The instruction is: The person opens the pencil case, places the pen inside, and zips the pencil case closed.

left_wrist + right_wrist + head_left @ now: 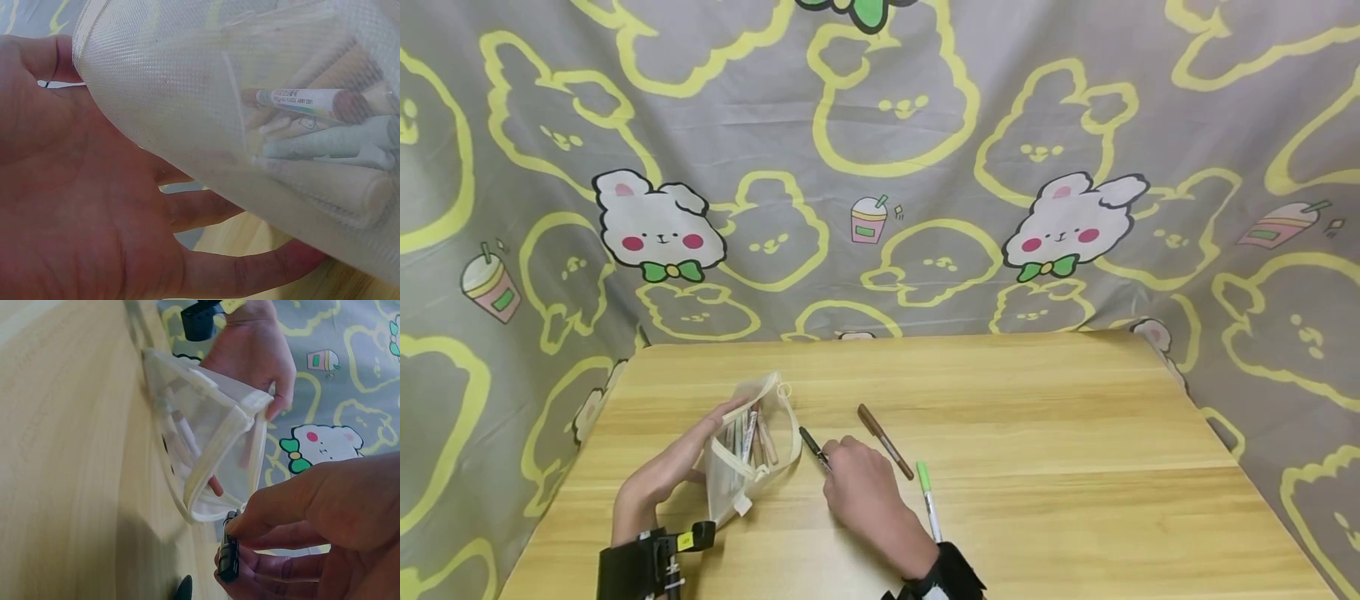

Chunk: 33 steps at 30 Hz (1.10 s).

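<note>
My left hand grips a cream mesh zip pouch at its left side, thumb at the rim and fingers spread behind the mesh. The pouch leans with its mouth gaping to the right. Several markers lie inside; in the left wrist view, one with a white printed label shows through the mesh. Just right of the mouth, my right hand pinches a black marker between thumb and fingers. Its dark end points toward the pouch in the head view.
On the wooden table, a brown marker lies beyond my right hand. A marker with a green cap lies to its right, partly behind the right wrist. A grey patterned curtain stands round the table's back and sides.
</note>
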Tool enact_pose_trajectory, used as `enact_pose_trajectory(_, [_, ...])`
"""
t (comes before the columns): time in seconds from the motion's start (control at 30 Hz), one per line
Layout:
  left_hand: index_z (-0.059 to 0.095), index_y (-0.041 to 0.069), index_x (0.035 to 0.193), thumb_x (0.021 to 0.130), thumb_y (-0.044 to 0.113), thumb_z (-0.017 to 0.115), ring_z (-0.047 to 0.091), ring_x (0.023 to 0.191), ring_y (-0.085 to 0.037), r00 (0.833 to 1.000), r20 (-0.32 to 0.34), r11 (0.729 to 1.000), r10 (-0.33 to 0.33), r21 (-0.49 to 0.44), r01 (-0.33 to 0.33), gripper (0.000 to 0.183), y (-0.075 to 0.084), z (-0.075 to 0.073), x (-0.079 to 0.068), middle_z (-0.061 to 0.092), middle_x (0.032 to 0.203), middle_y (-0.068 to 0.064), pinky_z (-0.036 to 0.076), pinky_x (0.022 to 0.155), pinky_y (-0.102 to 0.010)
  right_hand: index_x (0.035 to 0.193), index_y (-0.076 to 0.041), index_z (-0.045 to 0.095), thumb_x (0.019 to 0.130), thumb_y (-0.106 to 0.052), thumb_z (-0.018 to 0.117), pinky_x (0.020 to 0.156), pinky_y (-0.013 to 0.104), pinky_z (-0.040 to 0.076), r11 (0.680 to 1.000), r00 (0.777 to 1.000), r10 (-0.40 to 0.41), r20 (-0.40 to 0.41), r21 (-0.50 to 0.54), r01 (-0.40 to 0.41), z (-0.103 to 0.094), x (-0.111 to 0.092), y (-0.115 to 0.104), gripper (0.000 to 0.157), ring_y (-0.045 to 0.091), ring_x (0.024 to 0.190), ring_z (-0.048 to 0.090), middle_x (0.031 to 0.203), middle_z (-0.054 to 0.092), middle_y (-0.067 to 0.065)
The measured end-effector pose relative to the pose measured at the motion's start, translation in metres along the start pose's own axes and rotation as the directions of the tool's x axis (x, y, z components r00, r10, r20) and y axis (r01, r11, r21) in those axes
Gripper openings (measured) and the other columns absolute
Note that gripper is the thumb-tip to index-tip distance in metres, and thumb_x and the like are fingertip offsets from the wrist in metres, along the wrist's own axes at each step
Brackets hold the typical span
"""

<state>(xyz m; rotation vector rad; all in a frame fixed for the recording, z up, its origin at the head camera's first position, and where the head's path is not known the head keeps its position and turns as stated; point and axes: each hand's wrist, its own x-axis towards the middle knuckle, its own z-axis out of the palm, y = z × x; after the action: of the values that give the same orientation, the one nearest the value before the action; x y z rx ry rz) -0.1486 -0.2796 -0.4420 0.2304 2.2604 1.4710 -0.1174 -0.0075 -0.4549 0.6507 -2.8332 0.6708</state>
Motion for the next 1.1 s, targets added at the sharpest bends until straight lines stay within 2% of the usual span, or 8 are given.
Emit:
enact_pose_trajectory(0.2, [0.011, 0.015, 0.16, 0.109, 0.041, 0.01, 0.002, 0.138, -0.058, 1.0, -0.001, 1.0, -0.001, 0.013, 0.001, 0.057, -0.001, 0.0001, -0.0009, -0.009, 0.162, -0.021, 0.042, 0.074, -0.08, 0.101, -0.005, 0.076, 0.074, -0.002, 0.072, 0.048, 0.026, 0.048, 0.998, 1.0, 0.023, -0.006, 0.058, -0.022, -0.0023, 0.0019, 0.0046, 0.027, 0.014, 0.065, 0.06, 0.083, 0.069, 0.004])
enact_pose_trajectory(0.43, [0.012, 0.016, 0.16, 0.109, 0.041, 0.01, -0.001, 0.139, -0.057, 0.999, 0.019, 1.0, 0.029, 0.004, -0.029, 0.056, 0.0001, 0.0001, -0.0013, -0.008, 0.163, -0.019, 0.043, 0.073, -0.08, 0.1, -0.005, 0.076, 0.075, -0.002, 0.071, 0.054, 0.027, 0.049, 0.995, 1.0, 0.02, -0.005, 0.096, -0.02, -0.0042, 0.0036, 0.0073, 0.025, 0.009, 0.064, 0.058, 0.077, 0.066, -0.001])
enact_pose_trajectory(0.63, [0.011, 0.018, 0.16, 0.109, 0.041, 0.009, -0.004, 0.14, -0.054, 0.999, 0.031, 1.0, 0.029, 0.011, -0.029, 0.056, 0.0013, 0.0003, -0.0013, -0.009, 0.163, -0.017, 0.043, 0.074, -0.079, 0.102, -0.006, 0.076, 0.076, -0.004, 0.07, 0.059, 0.027, 0.05, 0.99, 1.0, 0.031, 0.005, 0.138, -0.031, -0.0056, 0.0061, 0.0076, 0.026, 0.008, 0.065, 0.056, 0.078, 0.065, -0.004])
enact_pose_trajectory(0.8, [0.012, 0.02, 0.16, 0.109, 0.042, 0.009, -0.002, 0.14, -0.054, 0.999, 0.033, 1.0, 0.021, 0.012, -0.022, 0.055, 0.0018, -0.0003, -0.0002, -0.007, 0.164, -0.016, 0.042, 0.075, -0.08, 0.106, -0.006, 0.075, 0.076, -0.003, 0.07, 0.058, 0.025, 0.049, 0.983, 0.999, 0.032, 0.012, 0.18, -0.034, -0.0061, 0.0082, 0.0078, 0.031, 0.005, 0.063, 0.054, 0.073, 0.062, -0.008])
enact_pose_trajectory(1.1, [0.013, 0.02, 0.16, 0.109, 0.043, 0.01, -0.003, 0.14, -0.054, 0.999, 0.04, 1.0, 0.014, 0.01, -0.015, 0.056, 0.0013, -0.001, 0.0016, -0.006, 0.164, -0.016, 0.041, 0.072, -0.081, 0.103, -0.004, 0.075, 0.076, -0.001, 0.069, 0.055, 0.019, 0.05, 0.975, 1.0, 0.019, -0.01, 0.224, -0.016, -0.0025, 0.0092, 0.0066, 0.029, 0.002, 0.062, 0.056, 0.072, 0.065, -0.008])
